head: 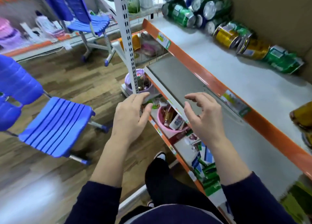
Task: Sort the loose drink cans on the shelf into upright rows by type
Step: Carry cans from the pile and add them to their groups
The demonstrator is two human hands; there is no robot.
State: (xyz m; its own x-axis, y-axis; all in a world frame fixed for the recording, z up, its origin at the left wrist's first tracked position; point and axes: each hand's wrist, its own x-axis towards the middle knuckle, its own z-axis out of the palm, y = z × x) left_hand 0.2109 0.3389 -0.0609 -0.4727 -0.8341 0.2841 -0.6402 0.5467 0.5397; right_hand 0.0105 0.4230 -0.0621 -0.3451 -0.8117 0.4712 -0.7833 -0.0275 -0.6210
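Fingers [141,96] of the left hand [130,115] are loosely curved, with the thumb set apart from them, and they hold nothing. Their tips lie in line with the foot of the white slotted post [125,29]; whether they touch it I cannot tell. The right hand [202,121] is likewise empty. It is spread wide and gently bent, and it hangs in front of the grey lower shelf [177,82] without resting on anything. Both hands are well apart from the cans.

The cans all lie on their sides along the back of the upper shelf [236,92], against a brown cardboard wall [270,13]. At the far end is a heap of green and blue cans [194,7]. Nearer are two gold cans [228,36] end to end, then a green can [283,59] just beside them. None of these stands upright.

Motion blur smears the labels, so no print can be read. The frame cuts off the top of the heap. At the right edge another gold can [303,115] is only partly in view, and its pose is unclear. Below, a pink tub [167,122] of small goods is half hidden by the shelf lip and the hands. A blue chair [55,124] stands on the floor to the left.
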